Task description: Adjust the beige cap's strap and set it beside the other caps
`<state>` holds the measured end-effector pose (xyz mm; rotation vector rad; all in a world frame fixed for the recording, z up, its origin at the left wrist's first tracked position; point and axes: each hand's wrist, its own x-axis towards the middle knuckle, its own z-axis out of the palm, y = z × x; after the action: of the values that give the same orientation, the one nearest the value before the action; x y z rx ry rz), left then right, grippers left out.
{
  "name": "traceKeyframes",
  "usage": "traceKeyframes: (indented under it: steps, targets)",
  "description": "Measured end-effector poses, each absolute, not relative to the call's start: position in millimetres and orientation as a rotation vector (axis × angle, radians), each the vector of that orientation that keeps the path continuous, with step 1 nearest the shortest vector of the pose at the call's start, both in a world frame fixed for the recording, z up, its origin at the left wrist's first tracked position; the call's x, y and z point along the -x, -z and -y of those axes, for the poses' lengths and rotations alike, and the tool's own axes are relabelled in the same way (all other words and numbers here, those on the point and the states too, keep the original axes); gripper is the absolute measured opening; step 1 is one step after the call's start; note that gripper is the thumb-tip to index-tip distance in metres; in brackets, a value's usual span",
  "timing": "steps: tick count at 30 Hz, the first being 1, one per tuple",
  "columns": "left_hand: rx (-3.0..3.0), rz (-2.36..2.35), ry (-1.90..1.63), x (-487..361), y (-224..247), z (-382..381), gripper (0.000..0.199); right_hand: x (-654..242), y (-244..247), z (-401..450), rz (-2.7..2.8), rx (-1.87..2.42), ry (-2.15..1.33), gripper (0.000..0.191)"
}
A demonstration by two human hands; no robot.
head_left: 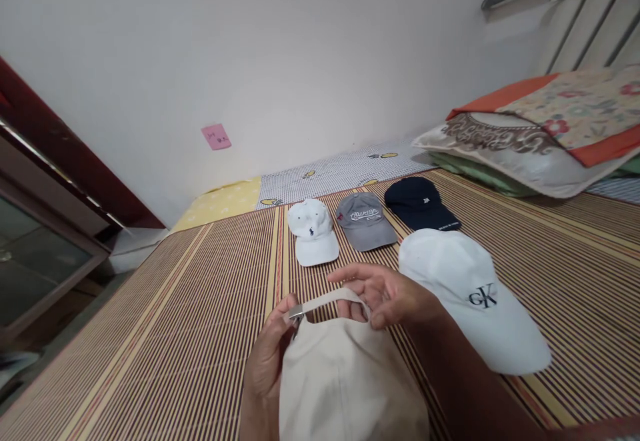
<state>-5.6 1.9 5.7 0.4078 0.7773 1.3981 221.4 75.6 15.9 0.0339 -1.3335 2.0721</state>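
Observation:
Close to me is a beige baseball cap (345, 378), its back turned up so that the strap (330, 300) arches over the opening. My left hand (270, 348) is closed on the cap's left side, with fingers at the metal buckle (296, 310). On the right, my right hand (385, 294) grips the strap's other end between thumb and fingers, its index finger stretched out. A white cap with GK lettering (465, 294) lies just right of my right hand. Beyond my hands lie a small white cap (313, 231), a grey cap (366, 221) and a navy cap (419, 202).
A striped bamboo mat (190, 314) covers the bed. Pillows (550, 154) are stacked at the back right, near a headboard (590, 24). Behind the bed rises a white wall with a pink note (216, 136). A glass-fronted cabinet (40, 254) stands at left.

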Motion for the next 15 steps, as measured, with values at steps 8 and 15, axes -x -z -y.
traceKeyframes:
  steps: [8,15]
  targets:
    - [-0.546,-0.655,-1.264,5,-12,-3,0.025,-215,-16,-76,1.302,0.03,-2.028,0.057]
    - [-0.539,-0.68,-1.276,3,-10,-4,0.021,-209,-23,-69,1.266,0.178,-1.998,0.037]
